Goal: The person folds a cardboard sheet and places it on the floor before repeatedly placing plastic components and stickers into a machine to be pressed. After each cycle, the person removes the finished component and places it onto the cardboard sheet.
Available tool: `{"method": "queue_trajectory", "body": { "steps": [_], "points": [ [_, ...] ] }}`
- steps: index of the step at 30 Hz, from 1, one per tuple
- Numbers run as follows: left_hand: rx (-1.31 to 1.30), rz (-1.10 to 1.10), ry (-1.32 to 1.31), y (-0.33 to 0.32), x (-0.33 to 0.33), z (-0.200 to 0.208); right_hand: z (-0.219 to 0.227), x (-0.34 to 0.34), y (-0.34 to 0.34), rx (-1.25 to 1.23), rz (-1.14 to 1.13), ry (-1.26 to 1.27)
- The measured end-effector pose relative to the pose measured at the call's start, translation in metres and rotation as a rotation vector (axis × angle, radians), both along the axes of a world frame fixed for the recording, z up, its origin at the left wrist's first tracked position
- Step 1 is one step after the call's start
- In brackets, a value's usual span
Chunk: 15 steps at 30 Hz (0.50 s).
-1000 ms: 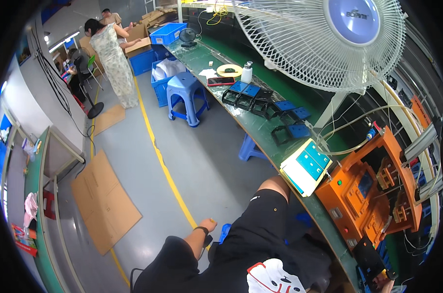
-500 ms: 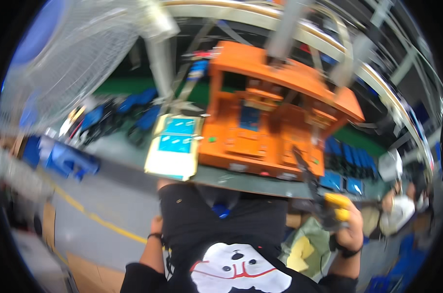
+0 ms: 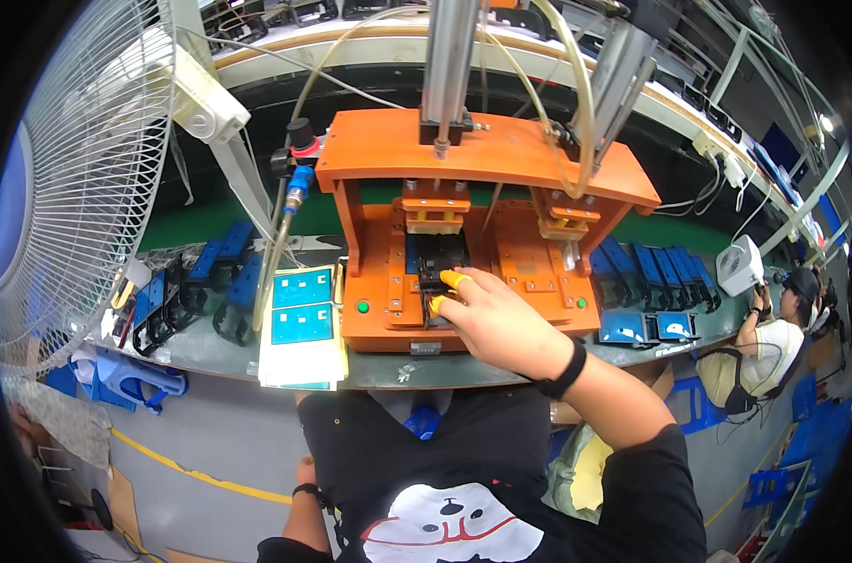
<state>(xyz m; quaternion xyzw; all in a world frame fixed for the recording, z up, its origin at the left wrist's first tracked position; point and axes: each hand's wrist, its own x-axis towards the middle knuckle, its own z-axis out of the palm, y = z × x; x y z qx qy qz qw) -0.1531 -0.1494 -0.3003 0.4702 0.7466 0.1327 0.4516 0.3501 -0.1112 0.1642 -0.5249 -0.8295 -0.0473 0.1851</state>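
An orange two-station press [image 3: 482, 141] stands on the bench in front of me. My right hand [image 3: 506, 324], with yellow finger cots on the fingertips, reaches into its left station. Thumb and fingers close on a black plastic frame [image 3: 442, 258], which lies over the station's bed below the raised press head [image 3: 435, 211]. A strip of blue shows at the frame's left edge. In the right station the bed [image 3: 529, 267] is bare orange. My left hand [image 3: 306, 471] hangs low beside my left thigh, its fingers mostly hidden.
A stack of yellowish sheets with blue panels [image 3: 302, 324] lies left of the press. Black-and-blue frames stand on the bench at left [image 3: 154, 305] and right [image 3: 646, 272]. A large fan [image 3: 79, 178] fills the far left. Another person [image 3: 773, 338] sits at far right.
My right hand has carried the black frame from beyond the bench's front right edge leftward into the left station. The view has shifted and sharpened. My left hand stays low.
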Motion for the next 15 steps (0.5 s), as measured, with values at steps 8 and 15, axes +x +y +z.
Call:
{"method": "queue_trajectory", "body": {
  "steps": [8, 15],
  "points": [
    [0.227, 0.059, -0.033, 0.006, -0.013, 0.026, -0.033, -0.013, 0.046, -0.024, 0.011, -0.018],
    [0.386, -0.183, -0.142, 0.059, 0.062, 0.279, -0.004, -0.021, 0.043, -0.242, -0.039, 0.039]
  ]
}}
